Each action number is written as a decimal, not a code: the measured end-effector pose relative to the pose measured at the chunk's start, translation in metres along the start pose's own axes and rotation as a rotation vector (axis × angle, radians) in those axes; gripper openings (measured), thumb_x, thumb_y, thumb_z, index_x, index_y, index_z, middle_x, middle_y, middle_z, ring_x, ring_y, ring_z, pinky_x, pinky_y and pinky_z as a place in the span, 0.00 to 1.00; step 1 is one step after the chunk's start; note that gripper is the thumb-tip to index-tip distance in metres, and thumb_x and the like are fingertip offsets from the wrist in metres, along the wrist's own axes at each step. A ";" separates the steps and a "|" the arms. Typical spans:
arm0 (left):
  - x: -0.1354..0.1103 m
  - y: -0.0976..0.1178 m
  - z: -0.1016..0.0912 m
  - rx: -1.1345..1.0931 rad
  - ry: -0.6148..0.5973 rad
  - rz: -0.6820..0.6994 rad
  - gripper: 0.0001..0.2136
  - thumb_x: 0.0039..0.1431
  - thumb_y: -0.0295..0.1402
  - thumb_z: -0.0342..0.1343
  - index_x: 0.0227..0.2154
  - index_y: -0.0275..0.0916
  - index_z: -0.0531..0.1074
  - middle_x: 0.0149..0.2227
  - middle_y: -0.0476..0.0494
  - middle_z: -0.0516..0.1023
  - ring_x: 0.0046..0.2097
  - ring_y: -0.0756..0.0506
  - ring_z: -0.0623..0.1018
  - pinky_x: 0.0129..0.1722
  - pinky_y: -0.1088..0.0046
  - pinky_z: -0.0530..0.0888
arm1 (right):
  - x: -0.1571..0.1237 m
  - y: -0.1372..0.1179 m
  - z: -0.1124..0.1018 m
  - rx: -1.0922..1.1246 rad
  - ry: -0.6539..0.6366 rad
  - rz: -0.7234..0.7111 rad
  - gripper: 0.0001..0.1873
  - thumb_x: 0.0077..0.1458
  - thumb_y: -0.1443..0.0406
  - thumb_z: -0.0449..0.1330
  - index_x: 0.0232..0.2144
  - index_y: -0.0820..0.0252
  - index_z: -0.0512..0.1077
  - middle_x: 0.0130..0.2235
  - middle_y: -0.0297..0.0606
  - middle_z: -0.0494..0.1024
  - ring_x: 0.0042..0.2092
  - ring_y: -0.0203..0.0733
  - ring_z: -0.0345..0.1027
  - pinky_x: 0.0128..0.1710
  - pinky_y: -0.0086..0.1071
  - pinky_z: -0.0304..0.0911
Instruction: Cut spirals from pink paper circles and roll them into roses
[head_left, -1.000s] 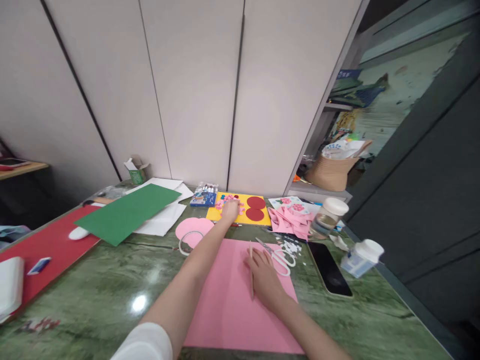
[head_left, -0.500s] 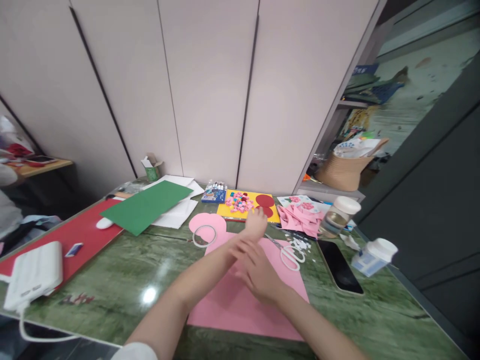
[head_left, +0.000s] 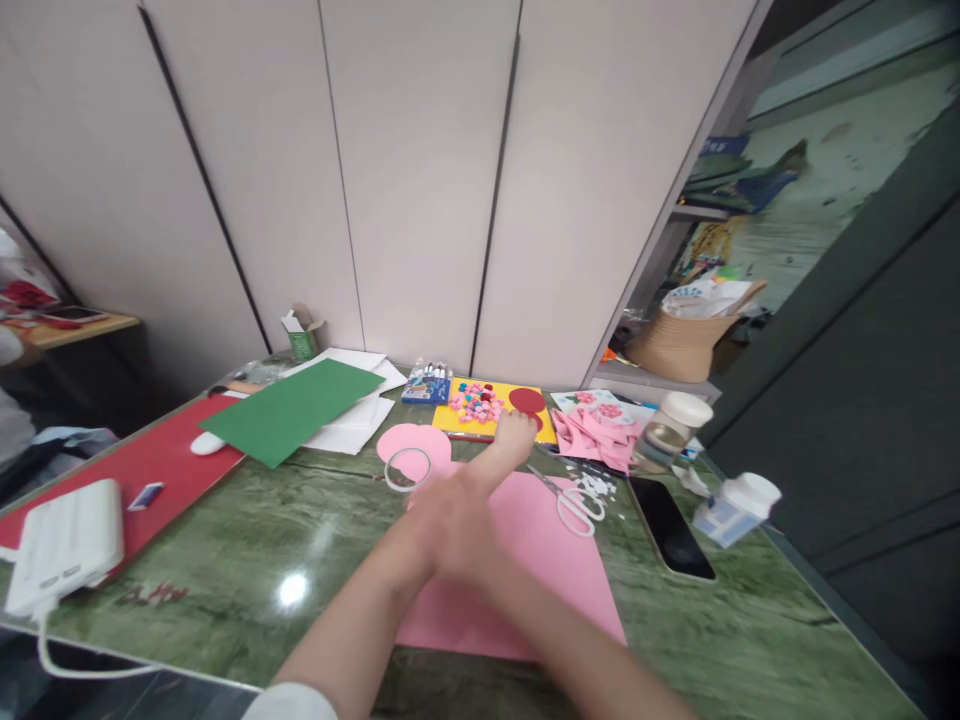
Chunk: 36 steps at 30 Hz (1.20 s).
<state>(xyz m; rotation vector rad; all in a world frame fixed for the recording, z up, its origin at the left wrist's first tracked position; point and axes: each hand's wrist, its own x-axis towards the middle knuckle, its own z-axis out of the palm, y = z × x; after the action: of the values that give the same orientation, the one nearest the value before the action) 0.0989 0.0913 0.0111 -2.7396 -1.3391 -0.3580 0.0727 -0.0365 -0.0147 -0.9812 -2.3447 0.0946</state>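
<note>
My left hand (head_left: 515,432) reaches forward to the yellow sheet (head_left: 551,436), its fingers curled down over the lower red paper circle (head_left: 537,420). What the fingertips hold, if anything, is hidden. A second red circle (head_left: 527,400) lies just behind it. My right hand (head_left: 459,525) crosses over my left forearm, blurred, its fingers not clear. Under both arms lies a large pink sheet (head_left: 559,570). White-handled scissors (head_left: 576,508) rest on its right edge. To the left sits a rounded pink cut-out (head_left: 405,440) with a white ring (head_left: 407,469) partly over it.
Colourful pompoms (head_left: 476,402) lie on the yellow sheet beside a marker box (head_left: 427,384). Pink scraps (head_left: 592,435), a phone (head_left: 670,527), a jar (head_left: 675,430) and a white bottle (head_left: 739,508) stand right. Green paper (head_left: 296,410) and a power bank (head_left: 67,540) lie left.
My right hand has moved left across my left forearm. The fingers of my left hand have curled down over the red circle. The pink sheet has shifted slightly.
</note>
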 end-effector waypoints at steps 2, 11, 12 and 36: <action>0.003 -0.001 0.000 0.015 -0.013 -0.032 0.16 0.56 0.36 0.49 0.46 0.34 0.64 0.46 0.39 0.68 0.45 0.46 0.71 0.42 0.62 0.71 | 0.005 0.001 0.004 0.006 -0.026 -0.063 0.13 0.57 0.61 0.50 0.44 0.51 0.68 0.45 0.34 0.73 0.48 0.39 0.62 0.54 0.41 0.50; -0.065 -0.033 0.002 0.043 -0.044 -0.122 0.13 0.57 0.33 0.48 0.45 0.36 0.65 0.46 0.40 0.69 0.45 0.46 0.70 0.43 0.62 0.70 | 0.002 0.098 -0.043 -0.342 0.031 0.331 0.20 0.59 0.61 0.44 0.51 0.60 0.62 0.55 0.46 0.63 0.55 0.48 0.52 0.54 0.44 0.42; -0.078 -0.042 0.002 0.055 -0.047 -0.154 0.12 0.58 0.31 0.46 0.44 0.34 0.65 0.45 0.38 0.69 0.45 0.45 0.70 0.44 0.63 0.69 | -0.007 0.093 -0.040 -0.321 -0.044 0.391 0.19 0.59 0.61 0.43 0.49 0.61 0.63 0.51 0.47 0.66 0.52 0.47 0.56 0.51 0.42 0.47; -0.163 -0.124 -0.015 0.185 -0.229 -0.676 0.13 0.53 0.21 0.39 0.37 0.29 0.67 0.34 0.31 0.72 0.37 0.39 0.75 0.33 0.62 0.70 | -0.038 0.174 -0.048 -0.596 -0.322 0.644 0.11 0.58 0.63 0.48 0.37 0.66 0.65 0.40 0.51 0.71 0.44 0.47 0.65 0.39 0.34 0.55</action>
<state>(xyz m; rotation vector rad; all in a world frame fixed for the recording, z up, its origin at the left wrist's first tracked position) -0.0974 0.0397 -0.0178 -2.1550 -2.2113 0.0583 0.2292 0.0566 -0.0421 -2.1285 -2.2732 -0.2276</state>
